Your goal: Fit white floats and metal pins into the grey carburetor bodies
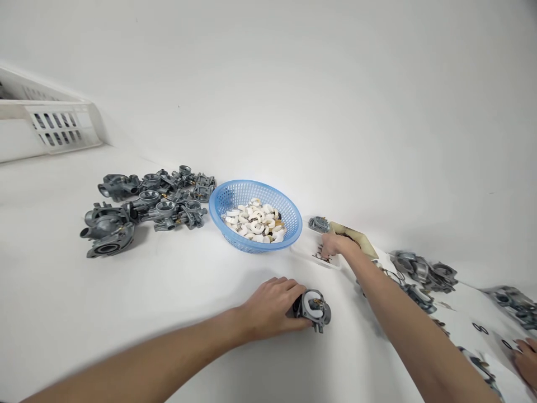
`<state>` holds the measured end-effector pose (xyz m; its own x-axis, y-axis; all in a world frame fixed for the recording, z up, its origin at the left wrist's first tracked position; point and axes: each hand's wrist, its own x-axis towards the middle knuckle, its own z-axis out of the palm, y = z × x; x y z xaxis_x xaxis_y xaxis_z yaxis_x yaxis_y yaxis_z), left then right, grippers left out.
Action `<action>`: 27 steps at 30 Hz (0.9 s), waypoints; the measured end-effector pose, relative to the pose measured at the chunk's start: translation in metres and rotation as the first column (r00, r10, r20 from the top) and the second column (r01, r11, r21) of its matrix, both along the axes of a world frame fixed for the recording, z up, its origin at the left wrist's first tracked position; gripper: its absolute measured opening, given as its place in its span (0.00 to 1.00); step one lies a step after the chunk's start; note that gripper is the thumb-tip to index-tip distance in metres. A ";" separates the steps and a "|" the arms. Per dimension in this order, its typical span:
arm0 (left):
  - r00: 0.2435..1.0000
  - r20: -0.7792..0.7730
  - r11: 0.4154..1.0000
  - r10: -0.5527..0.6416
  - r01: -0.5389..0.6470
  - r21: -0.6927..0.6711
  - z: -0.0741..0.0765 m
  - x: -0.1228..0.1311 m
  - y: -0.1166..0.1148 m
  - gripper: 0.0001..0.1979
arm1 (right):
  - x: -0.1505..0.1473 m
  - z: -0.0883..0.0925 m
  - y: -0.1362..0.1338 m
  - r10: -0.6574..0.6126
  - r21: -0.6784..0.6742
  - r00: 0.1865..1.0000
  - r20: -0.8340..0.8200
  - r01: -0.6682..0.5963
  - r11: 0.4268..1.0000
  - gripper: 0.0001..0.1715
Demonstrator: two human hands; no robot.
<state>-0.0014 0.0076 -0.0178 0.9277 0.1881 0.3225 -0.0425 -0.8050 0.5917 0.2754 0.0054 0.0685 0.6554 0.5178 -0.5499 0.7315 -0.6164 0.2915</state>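
My left hand (274,308) is wrapped around a small grey metal carburetor body (324,320) on the white table. A white C-shaped float (309,302) sits in its open face, which is turned upward. Further off, my right hand (334,245) reaches down into a shallow clear plastic tray (302,246) with small dark pins (322,257) in it. Its fingers are drawn together among the pins, and whatever is between the tips is hidden. Close by stands a blue plastic basket (251,246) holding many white floats (257,221).
Several carburetors (165,209) are grouped at the left, near a white crate (62,126). A yellowish tray (364,243) and another carburetor (319,224) stand beyond my right hand. More carburetors (419,268) and black rings (480,328) lie right, near another person's hand (526,358).
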 end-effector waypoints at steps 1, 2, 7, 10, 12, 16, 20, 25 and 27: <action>1.000 -0.001 1.000 0.001 -0.001 0.000 0.000 0.000 0.000 0.23 | 0.000 0.000 0.000 -0.001 -0.010 1.000 0.005 0.001 1.000 0.21; 1.000 -0.002 1.000 0.000 0.000 -0.002 0.001 0.000 0.000 0.23 | 0.000 0.001 0.000 -0.002 -0.020 1.000 0.009 0.003 1.000 0.20; 1.000 -0.004 1.000 0.002 -0.002 -0.009 0.001 -0.001 0.000 0.23 | 0.001 0.002 0.000 -0.005 -0.035 1.000 0.025 0.006 0.999 0.19; 1.000 -0.008 1.000 0.006 -0.006 -0.011 0.001 -0.001 0.000 0.23 | 0.003 0.002 -0.002 0.000 -0.025 0.999 0.034 0.001 1.000 0.21; 1.000 -0.005 1.000 -0.002 0.002 -0.018 0.001 -0.001 0.000 0.24 | 0.004 0.000 -0.002 0.005 -0.023 0.999 0.048 -0.004 1.000 0.21; 1.000 0.000 1.000 -0.006 0.006 -0.027 0.002 -0.001 0.000 0.24 | 0.004 -0.008 0.001 0.009 0.005 0.994 0.107 -0.010 1.000 0.22; 1.000 -0.006 1.000 -0.006 0.006 -0.028 0.004 -0.001 -0.001 0.24 | 0.002 -0.016 0.006 0.001 0.028 0.988 0.153 -0.005 1.000 0.21; 1.000 -0.013 1.000 -0.002 0.002 -0.026 0.005 -0.002 0.000 0.24 | 0.005 -0.018 0.012 -0.031 0.003 0.990 0.140 0.031 1.000 0.19; 1.000 -0.013 1.000 -0.002 0.002 -0.023 0.005 -0.002 0.000 0.24 | 0.007 -0.017 0.013 -0.044 0.003 0.992 0.122 0.044 0.999 0.19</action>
